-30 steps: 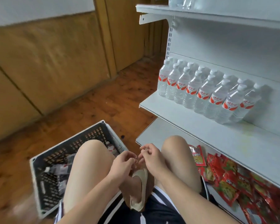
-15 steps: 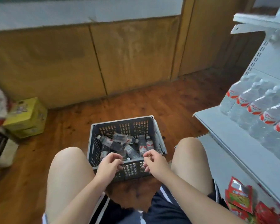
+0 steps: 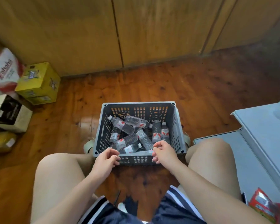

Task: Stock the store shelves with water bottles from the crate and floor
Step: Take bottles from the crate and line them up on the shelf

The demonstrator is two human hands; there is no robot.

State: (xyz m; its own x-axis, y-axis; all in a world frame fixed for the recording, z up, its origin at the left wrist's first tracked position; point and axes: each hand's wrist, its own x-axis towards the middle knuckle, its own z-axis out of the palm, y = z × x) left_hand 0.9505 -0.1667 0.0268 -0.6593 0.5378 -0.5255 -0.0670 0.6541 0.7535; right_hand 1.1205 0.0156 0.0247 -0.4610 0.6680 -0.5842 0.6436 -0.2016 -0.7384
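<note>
A grey slotted crate (image 3: 176,126) stands on the wooden floor between my knees. Several clear water bottles (image 3: 128,141) with red-and-white labels lie jumbled inside it. My left hand (image 3: 106,160) hovers at the crate's near rim on the left, with its fingers loosely curled and nothing in them. My right hand (image 3: 164,153) is over the near right corner, just short of the nearest bottles, also loosely curled and holding nothing. Only the white edges of the shelf unit (image 3: 265,126) show at the right; the bottles stocked on it are out of view.
A yellow carton (image 3: 39,83), a red-and-white box (image 3: 3,71) and a black-and-white box (image 3: 8,112) stand on the floor at the left. Wood panelling runs behind the crate. Red snack packets (image 3: 262,206) lie on the lowest shelf at bottom right.
My view has swung left from the shelf to the crate, which is now centred. Both hands have moved apart and forward to the crate's near rim.
</note>
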